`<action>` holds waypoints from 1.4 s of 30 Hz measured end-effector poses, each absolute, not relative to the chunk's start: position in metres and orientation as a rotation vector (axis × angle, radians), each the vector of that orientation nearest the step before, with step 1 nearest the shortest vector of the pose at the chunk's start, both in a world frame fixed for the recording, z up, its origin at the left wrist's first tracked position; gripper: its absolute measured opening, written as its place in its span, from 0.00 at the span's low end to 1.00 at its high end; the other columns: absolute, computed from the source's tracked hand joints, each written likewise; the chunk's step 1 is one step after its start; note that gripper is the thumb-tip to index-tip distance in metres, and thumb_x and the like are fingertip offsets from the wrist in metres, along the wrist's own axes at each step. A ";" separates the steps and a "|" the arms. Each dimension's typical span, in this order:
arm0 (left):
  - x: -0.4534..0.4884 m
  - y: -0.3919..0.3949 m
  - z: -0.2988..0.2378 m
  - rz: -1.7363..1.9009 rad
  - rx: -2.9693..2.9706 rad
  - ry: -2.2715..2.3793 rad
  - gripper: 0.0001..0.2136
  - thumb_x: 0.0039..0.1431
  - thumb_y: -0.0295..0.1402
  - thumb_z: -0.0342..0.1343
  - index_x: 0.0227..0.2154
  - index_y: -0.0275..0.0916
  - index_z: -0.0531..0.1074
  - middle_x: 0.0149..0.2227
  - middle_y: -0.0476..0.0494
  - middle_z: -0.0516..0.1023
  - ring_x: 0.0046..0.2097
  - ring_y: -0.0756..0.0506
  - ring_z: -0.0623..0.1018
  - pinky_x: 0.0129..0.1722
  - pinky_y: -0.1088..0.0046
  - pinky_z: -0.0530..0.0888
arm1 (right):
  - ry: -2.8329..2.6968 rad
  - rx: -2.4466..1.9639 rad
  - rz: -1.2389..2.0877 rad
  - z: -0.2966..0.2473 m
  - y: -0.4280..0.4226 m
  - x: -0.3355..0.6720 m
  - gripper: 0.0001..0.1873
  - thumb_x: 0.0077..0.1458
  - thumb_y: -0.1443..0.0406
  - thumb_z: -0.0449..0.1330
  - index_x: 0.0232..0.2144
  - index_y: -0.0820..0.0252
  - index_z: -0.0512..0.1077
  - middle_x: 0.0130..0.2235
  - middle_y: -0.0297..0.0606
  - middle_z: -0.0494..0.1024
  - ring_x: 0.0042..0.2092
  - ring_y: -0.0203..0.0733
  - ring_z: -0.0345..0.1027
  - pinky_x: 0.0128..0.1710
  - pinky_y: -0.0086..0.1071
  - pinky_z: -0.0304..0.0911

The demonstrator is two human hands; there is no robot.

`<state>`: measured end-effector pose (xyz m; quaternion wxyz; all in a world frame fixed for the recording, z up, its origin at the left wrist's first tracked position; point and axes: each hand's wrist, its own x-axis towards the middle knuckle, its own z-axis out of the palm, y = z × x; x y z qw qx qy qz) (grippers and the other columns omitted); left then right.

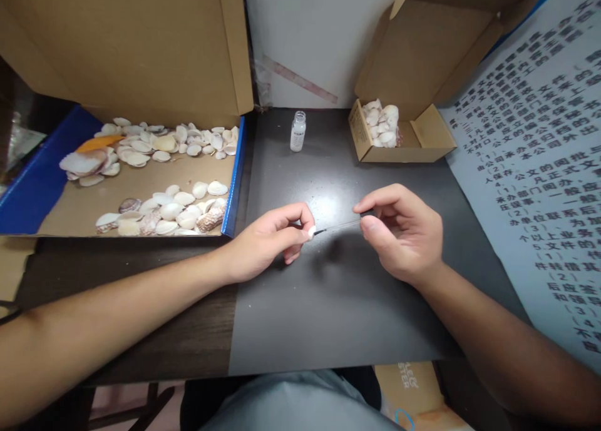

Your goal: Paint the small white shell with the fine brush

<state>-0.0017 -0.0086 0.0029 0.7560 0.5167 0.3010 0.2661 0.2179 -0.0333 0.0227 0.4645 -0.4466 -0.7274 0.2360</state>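
My left hand (275,240) is closed in a pinch on a small white shell (311,232) just above the dark mat (328,306). My right hand (404,231) is closed on a thin brush (340,226) with a clear handle and a dark tip. The brush tip touches the shell. Both hands hover over the middle of the mat, close together.
A small open glass bottle (297,131) of white liquid stands at the back of the mat. A large cardboard box (141,187) with several shells lies at the left. A small cardboard box (404,140) with shells sits at the back right. A printed sheet (539,168) covers the right side.
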 end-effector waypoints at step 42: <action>-0.003 -0.010 0.002 0.567 1.192 0.648 0.04 0.63 0.28 0.51 0.31 0.39 0.65 0.26 0.55 0.62 0.26 0.54 0.63 0.27 0.75 0.64 | -1.810 -1.102 0.480 0.025 -0.034 0.218 0.07 0.56 0.71 0.60 0.36 0.55 0.71 0.22 0.25 0.66 0.22 0.32 0.62 0.25 0.26 0.62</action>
